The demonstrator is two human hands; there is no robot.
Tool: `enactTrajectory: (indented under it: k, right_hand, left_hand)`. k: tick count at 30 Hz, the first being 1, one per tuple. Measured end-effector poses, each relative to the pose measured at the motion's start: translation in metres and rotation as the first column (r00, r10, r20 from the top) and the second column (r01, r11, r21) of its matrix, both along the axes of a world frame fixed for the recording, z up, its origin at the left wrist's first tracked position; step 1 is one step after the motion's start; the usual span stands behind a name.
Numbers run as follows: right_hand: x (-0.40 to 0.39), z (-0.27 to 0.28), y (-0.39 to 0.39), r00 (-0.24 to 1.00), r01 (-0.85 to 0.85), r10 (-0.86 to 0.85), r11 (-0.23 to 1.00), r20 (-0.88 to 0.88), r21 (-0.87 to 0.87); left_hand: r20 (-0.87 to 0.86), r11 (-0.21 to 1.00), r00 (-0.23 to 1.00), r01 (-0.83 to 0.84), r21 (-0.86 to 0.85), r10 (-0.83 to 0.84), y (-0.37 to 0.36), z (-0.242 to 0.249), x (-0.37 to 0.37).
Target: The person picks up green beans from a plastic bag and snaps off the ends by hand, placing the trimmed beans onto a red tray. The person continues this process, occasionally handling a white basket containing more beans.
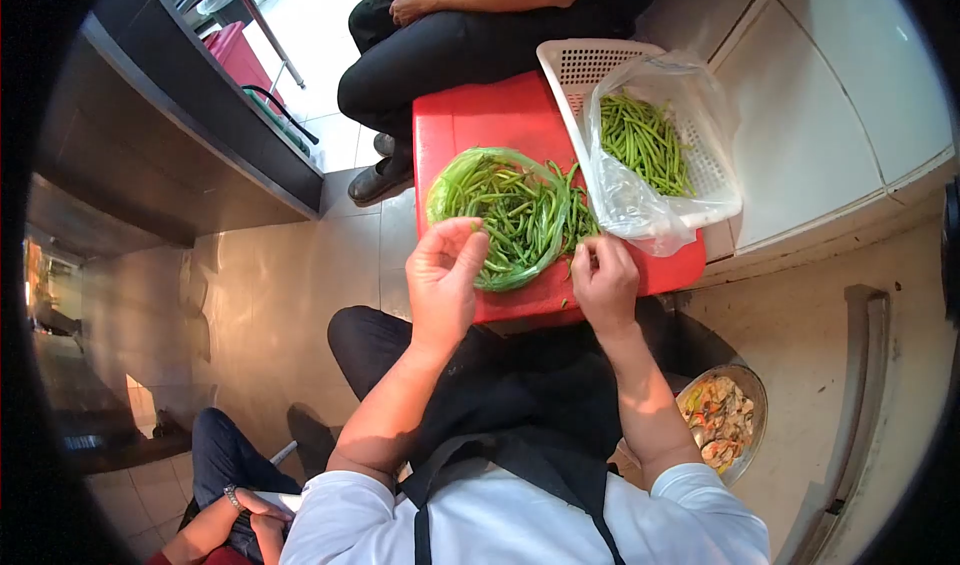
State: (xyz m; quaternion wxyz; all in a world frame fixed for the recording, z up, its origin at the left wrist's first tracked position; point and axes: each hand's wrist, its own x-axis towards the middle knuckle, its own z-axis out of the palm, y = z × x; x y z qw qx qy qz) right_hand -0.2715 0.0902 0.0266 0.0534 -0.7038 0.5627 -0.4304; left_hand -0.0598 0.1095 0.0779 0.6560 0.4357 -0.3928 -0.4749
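A green plastic bag lies open on a red table, full of green beans. My left hand is over the bag's near left edge, thumb and fingertips brought together. Whatever is in that pinch is too small to make out. At the bag's right side, my right hand has its fingers curled closed beside some loose beans; its grip is hidden. Beyond it, a white plastic basket holds a clear plastic bag with more green beans inside.
Another person's dark-trousered legs are across the table, a hand resting on them. A seated person's knee shows at lower left. By my right elbow stands a metal bowl of chopped food. A tiled wall bounds the right side.
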Motion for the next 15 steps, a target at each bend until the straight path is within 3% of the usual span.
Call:
enactTrajectory:
  k: [2, 4, 5, 8, 10, 12, 15]
  right_hand:
    - [0.003, -0.009, -0.002, 0.992, 0.105, -0.108, 0.993, 0.059, 0.057]
    - [0.013, 0.016, 0.013, 0.978, 0.006, -0.056, 0.971, 0.202, 0.238]
    - [0.018, 0.023, 0.018, 0.963, -0.09, 0.028, 0.971, 0.269, 0.223]
    - [0.031, 0.047, 0.018, 0.95, -0.256, 0.242, 0.966, 0.195, 0.048]
    - [0.044, 0.057, 0.018, 0.937, -0.296, 0.264, 0.948, 0.23, 0.115]
    - [0.048, 0.039, 0.013, 0.94, -0.32, 0.314, 0.947, 0.134, 0.025]
    - [0.047, 0.052, 0.015, 0.94, -0.307, 0.302, 0.952, 0.161, 0.009]
  left_hand:
    - [-0.075, 0.999, 0.997, 0.014, 0.04, -0.011, -0.005, -0.003, 0.004]
    - [-0.098, 0.998, 0.995, 0.031, 0.047, -0.027, -0.007, -0.004, 0.007]
    - [-0.114, 0.998, 0.993, 0.035, 0.048, -0.029, -0.007, -0.004, 0.007]
    - [-0.179, 0.995, 0.982, 0.066, 0.071, -0.053, -0.007, -0.008, 0.006]
    - [-0.248, 0.991, 0.965, 0.104, 0.086, -0.08, -0.003, -0.009, 0.006]
    - [-0.218, 0.99, 0.973, 0.098, 0.105, -0.073, -0.002, -0.01, 0.011]
    - [-0.23, 0.994, 0.971, 0.081, 0.074, -0.062, 0.001, -0.008, 0.015]
